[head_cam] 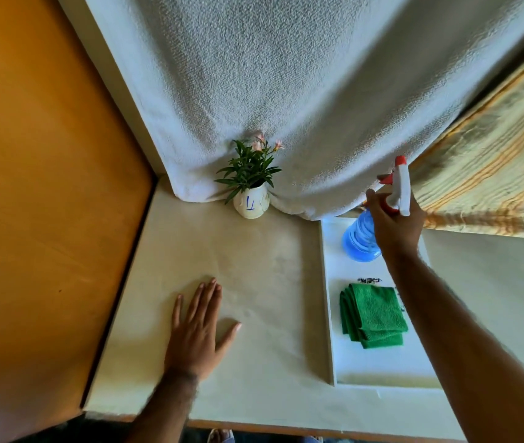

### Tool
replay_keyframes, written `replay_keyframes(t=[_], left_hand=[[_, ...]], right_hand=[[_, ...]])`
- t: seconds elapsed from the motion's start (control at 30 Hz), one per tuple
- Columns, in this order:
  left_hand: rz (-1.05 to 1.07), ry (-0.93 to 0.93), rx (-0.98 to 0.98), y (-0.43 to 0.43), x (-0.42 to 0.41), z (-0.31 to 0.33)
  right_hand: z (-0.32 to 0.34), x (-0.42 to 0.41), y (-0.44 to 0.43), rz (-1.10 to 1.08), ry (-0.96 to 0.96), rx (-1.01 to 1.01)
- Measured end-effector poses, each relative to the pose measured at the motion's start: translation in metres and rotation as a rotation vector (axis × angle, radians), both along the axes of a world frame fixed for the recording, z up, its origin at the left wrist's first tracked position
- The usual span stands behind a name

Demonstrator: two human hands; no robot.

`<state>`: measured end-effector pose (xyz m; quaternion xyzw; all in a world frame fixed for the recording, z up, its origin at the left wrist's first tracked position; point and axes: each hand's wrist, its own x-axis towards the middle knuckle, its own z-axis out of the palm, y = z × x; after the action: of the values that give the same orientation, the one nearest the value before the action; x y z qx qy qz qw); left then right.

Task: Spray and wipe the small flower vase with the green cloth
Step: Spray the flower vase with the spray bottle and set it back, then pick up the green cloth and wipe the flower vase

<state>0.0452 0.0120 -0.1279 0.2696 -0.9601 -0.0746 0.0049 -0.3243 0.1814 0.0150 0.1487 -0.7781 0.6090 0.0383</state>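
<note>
A small cream flower vase (pixel 251 203) with a blue mark stands at the back of the table, holding green leaves and pink flowers. My right hand (pixel 396 223) grips the neck of a blue spray bottle (pixel 359 239) with a white and red trigger head, over the far end of a white tray (pixel 329 298). The folded green cloth (pixel 374 314) lies on that tray, nearer to me. My left hand (pixel 198 327) rests flat on the table with fingers spread, well in front of the vase.
A white textured cloth (pixel 286 91) hangs behind the vase and drapes onto the table. A yellow striped fabric (pixel 484 174) hangs at the right. An orange wall (pixel 46 155) borders the table's left edge. The table's front edge runs along the bottom.
</note>
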Motion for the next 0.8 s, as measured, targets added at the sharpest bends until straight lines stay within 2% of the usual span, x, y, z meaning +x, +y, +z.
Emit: replay_keyframes(t=[0.27,0.4,0.47,0.57,0.7,0.8], left_hand=[[0.008,-0.01,0.007,0.0,0.001,-0.002],[0.009,-0.002,0.021,0.0,0.001,-0.002],[0.007,-0.001,0.029,0.0,0.001,-0.001],[0.007,0.004,0.033,0.001,0.001,0.0],[0.007,0.011,0.023,0.002,0.001,0.003],[0.007,0.004,0.019,0.002,0.001,0.003]], right_hand=[[-0.016,-0.002,0.005,0.022,-0.035,0.002],[-0.019,0.002,0.017,0.115,-0.146,0.147],[-0.027,0.014,0.034,0.093,-0.082,0.218],[-0.047,0.051,0.072,0.061,0.131,0.347],[-0.083,0.091,0.13,0.44,0.382,0.776],[-0.1,0.099,0.153,0.627,0.426,0.976]])
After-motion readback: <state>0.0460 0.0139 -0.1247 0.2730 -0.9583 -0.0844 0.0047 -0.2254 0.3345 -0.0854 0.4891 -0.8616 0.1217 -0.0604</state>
